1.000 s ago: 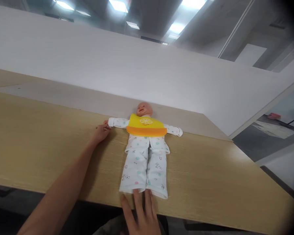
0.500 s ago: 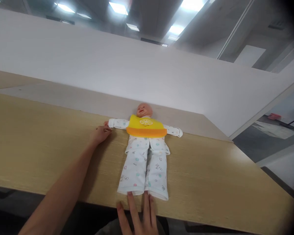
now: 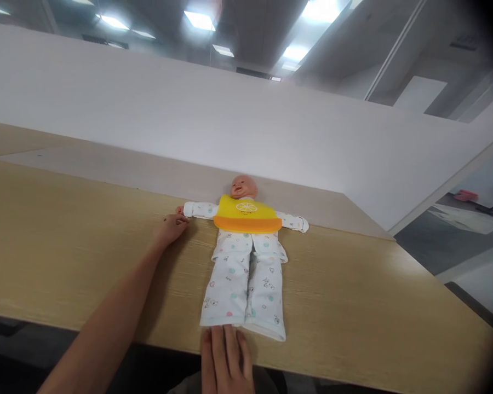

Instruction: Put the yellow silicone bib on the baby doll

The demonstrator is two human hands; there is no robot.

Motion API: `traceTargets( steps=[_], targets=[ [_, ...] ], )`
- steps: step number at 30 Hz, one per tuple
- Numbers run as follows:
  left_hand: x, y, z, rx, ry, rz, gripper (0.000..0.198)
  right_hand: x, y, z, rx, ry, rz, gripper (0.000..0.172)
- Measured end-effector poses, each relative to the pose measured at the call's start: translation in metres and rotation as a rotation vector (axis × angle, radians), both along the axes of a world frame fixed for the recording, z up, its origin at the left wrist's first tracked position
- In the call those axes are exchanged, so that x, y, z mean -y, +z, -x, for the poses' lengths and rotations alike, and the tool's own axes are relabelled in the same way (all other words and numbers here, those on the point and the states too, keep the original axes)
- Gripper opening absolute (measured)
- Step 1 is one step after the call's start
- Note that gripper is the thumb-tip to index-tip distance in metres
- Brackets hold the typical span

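A baby doll [image 3: 244, 187] lies on its back on the table, arms spread. It wears a white printed top and white printed trousers [image 3: 228, 290], with a yellow bib [image 3: 247, 209] that has an orange lower pocket and a citrus-slice print. My left hand [image 3: 172, 229] rests on the table just below the doll's small hand and sleeve cuff, loosely bent and holding nothing visible. At the near table edge, my right hand [image 3: 227, 358] has its fingers stretched out side by side. Its fingertips reach the hem of the trouser leg on the left; whether they press on the cloth I cannot tell.
The wooden table [image 3: 345, 306] ends close in front of me. A grey strip [image 3: 148, 167] runs along its back, below a white partition [image 3: 168, 104]. At far right, beyond the table, a pink object [image 3: 466, 195] sits near the floor.
My right hand's fingers have drawn together from a spread position and shifted toward the hem of the trouser leg on the left. The left hand stays beside the doll's hand. The view has shifted slightly.
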State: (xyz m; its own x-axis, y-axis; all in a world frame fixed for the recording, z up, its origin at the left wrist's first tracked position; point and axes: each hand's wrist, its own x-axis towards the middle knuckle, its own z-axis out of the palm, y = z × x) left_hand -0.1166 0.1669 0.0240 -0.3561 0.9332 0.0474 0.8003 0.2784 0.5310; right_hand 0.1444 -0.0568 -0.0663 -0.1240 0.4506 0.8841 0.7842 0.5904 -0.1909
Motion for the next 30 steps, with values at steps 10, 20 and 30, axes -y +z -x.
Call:
traceTargets(
  steps=[10,20,30],
  targets=[
    [0.004,0.007,-0.006,0.017,0.011,0.013,0.027,0.005,-0.007,-0.008,0.108,0.100,0.075,0.040],
    [0.005,0.006,-0.005,0.000,0.010,0.021,0.027,-0.002,0.000,0.003,0.084,0.063,0.271,0.042],
    [0.008,0.011,-0.008,-0.030,-0.001,0.021,0.028,-0.004,0.013,-0.005,0.343,0.090,0.363,0.066]
  ],
)
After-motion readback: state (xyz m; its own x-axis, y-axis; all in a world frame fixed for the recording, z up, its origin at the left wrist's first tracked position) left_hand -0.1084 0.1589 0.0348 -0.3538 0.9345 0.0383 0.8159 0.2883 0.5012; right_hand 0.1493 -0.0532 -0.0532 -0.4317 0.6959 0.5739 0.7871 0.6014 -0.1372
